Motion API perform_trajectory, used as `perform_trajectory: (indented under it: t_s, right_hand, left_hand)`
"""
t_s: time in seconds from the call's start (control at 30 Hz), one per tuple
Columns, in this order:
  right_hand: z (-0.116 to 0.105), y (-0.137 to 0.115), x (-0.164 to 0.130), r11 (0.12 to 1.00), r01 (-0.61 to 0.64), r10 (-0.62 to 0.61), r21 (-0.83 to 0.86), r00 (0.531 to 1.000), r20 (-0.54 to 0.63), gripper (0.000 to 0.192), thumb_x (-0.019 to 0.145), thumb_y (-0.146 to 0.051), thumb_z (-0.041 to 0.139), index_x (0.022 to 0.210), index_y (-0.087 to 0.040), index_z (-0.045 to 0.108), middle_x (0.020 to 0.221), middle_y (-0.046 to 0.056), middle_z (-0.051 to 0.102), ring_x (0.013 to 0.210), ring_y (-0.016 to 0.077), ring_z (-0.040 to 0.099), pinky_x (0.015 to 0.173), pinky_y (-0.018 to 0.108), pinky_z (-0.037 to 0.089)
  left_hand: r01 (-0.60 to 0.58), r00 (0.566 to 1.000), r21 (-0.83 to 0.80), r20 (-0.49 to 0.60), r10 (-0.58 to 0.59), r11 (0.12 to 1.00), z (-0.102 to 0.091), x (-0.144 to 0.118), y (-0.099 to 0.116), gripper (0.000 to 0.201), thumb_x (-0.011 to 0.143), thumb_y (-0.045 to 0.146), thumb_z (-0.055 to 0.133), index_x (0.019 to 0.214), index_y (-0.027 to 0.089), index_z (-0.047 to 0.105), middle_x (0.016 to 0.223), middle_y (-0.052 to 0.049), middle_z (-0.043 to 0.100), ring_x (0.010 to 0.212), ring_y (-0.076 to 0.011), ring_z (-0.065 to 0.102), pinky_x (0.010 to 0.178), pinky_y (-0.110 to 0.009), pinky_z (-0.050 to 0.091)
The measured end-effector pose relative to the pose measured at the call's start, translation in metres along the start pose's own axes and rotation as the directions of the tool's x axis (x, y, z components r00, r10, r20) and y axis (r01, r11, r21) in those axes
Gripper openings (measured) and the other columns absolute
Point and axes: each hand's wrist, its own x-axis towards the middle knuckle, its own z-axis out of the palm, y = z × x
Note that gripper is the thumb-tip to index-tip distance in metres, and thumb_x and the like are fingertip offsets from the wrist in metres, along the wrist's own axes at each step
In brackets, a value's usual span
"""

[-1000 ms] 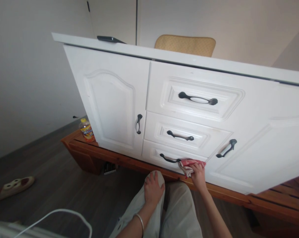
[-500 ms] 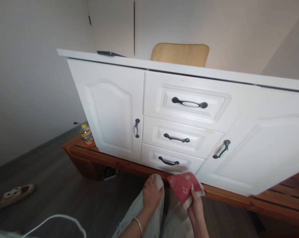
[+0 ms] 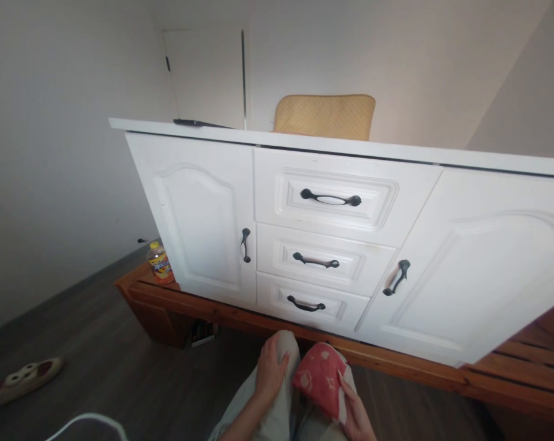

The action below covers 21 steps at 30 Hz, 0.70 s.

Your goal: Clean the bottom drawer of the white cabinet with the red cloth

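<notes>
A white cabinet (image 3: 203, 220) with two doors and three drawers stands in front of me on a wooden base (image 3: 396, 361). My right hand (image 3: 357, 416) holds a red patterned cloth (image 3: 320, 376) above my lap, below the bottom drawer (image 3: 306, 303) and clear of it. My left hand (image 3: 271, 367) rests flat on my left knee, just left of the cloth. The drawers and doors are closed, each with a dark handle.
A yellow drink bottle (image 3: 160, 263) stands on the wooden base at the cabinet's left end. A dark flat object (image 3: 196, 123) and a tan cushion (image 3: 325, 116) sit at the cabinet top. A slipper (image 3: 22, 376) and a white cable (image 3: 88, 422) lie on the dark floor at left.
My right hand pulled the cloth off the bottom drawer's handle and drew it back down to my lap. The view tilted upward; my left hand stayed on the knee.
</notes>
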Motion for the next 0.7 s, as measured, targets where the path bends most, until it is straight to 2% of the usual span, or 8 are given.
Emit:
perform_trajectory:
  t_s: [0.07, 0.17, 0.3, 0.47, 0.6, 0.7]
  right_hand:
    - [-0.006, -0.001, 0.001, 1.000, -0.005, 0.005, 0.010, 1.000, 0.002, 0.049, 0.057, -0.039, 0.098, 0.100, -0.021, 0.081, 0.099, 0.011, 0.084, 0.109, 0.0343, 0.077, 0.103, 0.050, 0.059]
    - [-0.011, -0.002, 0.003, 0.999, 0.004, -0.005, 0.035, 1.000, 0.012, 0.049, 0.057, -0.040, 0.098, 0.099, -0.020, 0.081, 0.099, 0.011, 0.084, 0.108, 0.0336, 0.077, 0.105, 0.050, 0.057]
    - [-0.013, 0.000, 0.008, 0.996, 0.033, -0.036, 0.078, 0.999, 0.036, 0.051, 0.058, -0.038, 0.098, 0.103, -0.019, 0.081, 0.104, 0.012, 0.084, 0.100, 0.0302, 0.079, 0.105, 0.047, 0.056]
    - [-0.018, 0.003, 0.012, 0.997, 0.064, -0.066, 0.050, 0.997, 0.039, 0.046, 0.062, -0.035, 0.097, 0.101, -0.018, 0.080, 0.102, 0.011, 0.084, 0.097, 0.0283, 0.079, 0.103, 0.046, 0.057]
    - [-0.022, 0.004, 0.012, 0.997, 0.072, -0.072, 0.010, 0.996, 0.050, 0.040, 0.064, -0.029, 0.095, 0.098, -0.017, 0.078, 0.096, 0.010, 0.084, 0.090, 0.0259, 0.080, 0.100, 0.044, 0.057]
    - [-0.027, 0.006, 0.012, 0.996, 0.080, -0.078, -0.036, 0.996, 0.047, 0.040, 0.059, -0.018, 0.093, 0.096, -0.016, 0.077, 0.093, 0.009, 0.084, 0.084, 0.0243, 0.079, 0.091, 0.041, 0.059]
  left_hand:
    - [-0.078, 0.996, -0.040, -0.044, 0.076, 0.996, -0.014, 0.013, 0.013, 0.041, 0.095, 0.024, 0.053, 0.135, 0.022, 0.061, 0.136, -0.009, 0.069, 0.129, -0.0225, 0.064, 0.114, -0.038, 0.050]
    - [-0.222, 0.971, -0.055, -0.103, 0.216, 0.974, -0.031, 0.045, 0.046, 0.033, 0.101, 0.029, 0.048, 0.130, 0.021, 0.063, 0.131, -0.009, 0.069, 0.128, -0.0223, 0.062, 0.115, -0.042, 0.049]
    - [-0.357, 0.932, -0.062, -0.082, 0.352, 0.932, -0.033, 0.080, 0.081, 0.027, 0.101, 0.029, 0.052, 0.125, 0.024, 0.064, 0.127, -0.007, 0.070, 0.124, -0.0225, 0.061, 0.114, -0.045, 0.049]
    - [-0.436, 0.900, -0.071, -0.021, 0.436, 0.897, -0.022, 0.083, 0.085, 0.026, 0.097, 0.028, 0.061, 0.122, 0.024, 0.065, 0.126, -0.006, 0.070, 0.128, -0.0252, 0.058, 0.116, -0.049, 0.048]
    - [-0.415, 0.910, -0.057, -0.005, 0.416, 0.908, -0.018, 0.078, 0.083, 0.028, 0.096, 0.022, 0.057, 0.123, 0.021, 0.063, 0.127, -0.008, 0.068, 0.130, -0.0266, 0.057, 0.117, -0.051, 0.047]
    - [-0.400, 0.916, -0.049, 0.000, 0.401, 0.915, -0.018, 0.078, 0.086, 0.034, 0.093, 0.017, 0.057, 0.126, 0.022, 0.062, 0.132, -0.008, 0.066, 0.133, -0.0266, 0.055, 0.118, -0.052, 0.047]
